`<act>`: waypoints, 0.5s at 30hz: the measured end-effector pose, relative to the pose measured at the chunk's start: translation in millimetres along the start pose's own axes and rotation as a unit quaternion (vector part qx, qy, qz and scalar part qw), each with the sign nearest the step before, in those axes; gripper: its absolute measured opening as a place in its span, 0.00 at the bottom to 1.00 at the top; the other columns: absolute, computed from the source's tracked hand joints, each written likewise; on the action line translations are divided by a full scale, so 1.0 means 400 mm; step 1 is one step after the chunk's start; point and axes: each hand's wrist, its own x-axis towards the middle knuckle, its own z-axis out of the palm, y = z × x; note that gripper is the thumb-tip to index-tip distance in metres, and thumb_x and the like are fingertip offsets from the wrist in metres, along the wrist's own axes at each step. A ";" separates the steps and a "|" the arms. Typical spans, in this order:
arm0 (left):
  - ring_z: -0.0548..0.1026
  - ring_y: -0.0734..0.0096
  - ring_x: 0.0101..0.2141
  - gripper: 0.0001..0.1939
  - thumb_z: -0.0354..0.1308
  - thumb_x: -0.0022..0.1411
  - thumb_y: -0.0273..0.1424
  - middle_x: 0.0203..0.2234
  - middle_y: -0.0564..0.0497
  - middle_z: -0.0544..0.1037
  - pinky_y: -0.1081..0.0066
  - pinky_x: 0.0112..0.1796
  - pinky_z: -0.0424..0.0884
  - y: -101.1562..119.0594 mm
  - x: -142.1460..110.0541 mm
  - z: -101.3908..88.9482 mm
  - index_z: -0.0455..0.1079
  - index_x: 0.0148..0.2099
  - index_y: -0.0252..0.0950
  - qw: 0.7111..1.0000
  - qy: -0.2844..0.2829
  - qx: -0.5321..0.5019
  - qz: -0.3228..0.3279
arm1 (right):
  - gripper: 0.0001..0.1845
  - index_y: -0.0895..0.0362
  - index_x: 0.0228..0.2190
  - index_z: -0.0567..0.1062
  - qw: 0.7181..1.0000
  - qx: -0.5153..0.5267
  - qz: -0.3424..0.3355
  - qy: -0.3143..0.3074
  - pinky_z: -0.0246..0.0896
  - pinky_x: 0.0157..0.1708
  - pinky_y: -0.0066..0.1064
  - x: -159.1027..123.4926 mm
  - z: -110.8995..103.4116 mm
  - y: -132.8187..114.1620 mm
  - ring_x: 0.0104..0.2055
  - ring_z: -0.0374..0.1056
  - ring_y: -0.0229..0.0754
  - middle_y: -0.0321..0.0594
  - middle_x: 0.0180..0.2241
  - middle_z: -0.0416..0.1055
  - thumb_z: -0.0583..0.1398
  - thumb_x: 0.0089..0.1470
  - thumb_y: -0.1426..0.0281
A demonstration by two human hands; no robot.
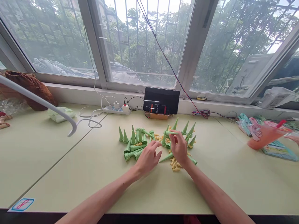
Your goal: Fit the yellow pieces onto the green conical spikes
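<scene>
My right hand point(179, 147) pinches a green plastic cone-shaped spike point(172, 133), which lies roughly level with its tip to the right. Close by on the left, my left hand point(149, 157) has thumb and fingers apart and nothing visible in it. Beside that hand is a group of green spikes; some lie on their sides, like this hollow one point(137, 147), and others stand point up, like this one point(121, 134). More upright spikes point(185, 128) stand beyond my right hand. Small yellow pieces point(175, 165) lie loose under my right wrist and among the spikes.
At the back, a dark tablet point(161, 93) leans by the window with a phone point(158, 109) before it. A power strip point(116, 109) with cables sits left of them. A pink cup point(266, 137) stands right, and a white curved arm point(46, 102) crosses the left.
</scene>
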 end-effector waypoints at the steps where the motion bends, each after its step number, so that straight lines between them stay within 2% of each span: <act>1: 0.73 0.75 0.25 0.08 0.52 0.65 0.28 0.43 0.50 0.72 0.68 0.34 0.70 0.001 0.000 0.000 0.66 0.46 0.38 1.000 -0.001 0.000 0.000 | 0.08 0.55 0.43 0.70 1.000 -0.004 -0.006 0.009 0.64 0.28 0.30 0.000 0.002 0.001 0.26 0.65 0.36 0.42 0.39 0.72 0.52 0.68 0.69; 4: 0.73 0.75 0.25 0.08 0.52 0.65 0.27 0.43 0.49 0.72 0.68 0.34 0.70 0.001 0.001 0.000 0.66 0.47 0.38 1.000 0.001 0.004 0.002 | 0.07 0.55 0.43 0.70 0.999 -0.015 -0.019 0.025 0.63 0.27 0.30 0.002 0.006 0.006 0.26 0.64 0.36 0.41 0.38 0.71 0.52 0.68 0.69; 10: 0.73 0.75 0.25 0.08 0.51 0.66 0.28 0.43 0.50 0.72 0.68 0.34 0.70 0.000 0.001 0.002 0.66 0.47 0.38 1.000 0.003 0.007 0.008 | 0.07 0.55 0.41 0.69 1.000 -0.015 -0.008 -0.022 0.61 0.28 0.30 0.008 0.013 0.017 0.27 0.64 0.36 0.42 0.40 0.71 0.51 0.68 0.68; 15: 0.73 0.76 0.25 0.08 0.51 0.66 0.28 0.43 0.50 0.72 0.69 0.34 0.70 -0.001 0.001 0.003 0.67 0.47 0.39 1.000 0.002 0.007 0.011 | 0.08 0.56 0.37 0.67 0.999 -0.003 0.015 -0.040 0.59 0.29 0.30 0.015 0.009 0.013 0.25 0.60 0.35 0.40 0.37 0.70 0.51 0.69 0.67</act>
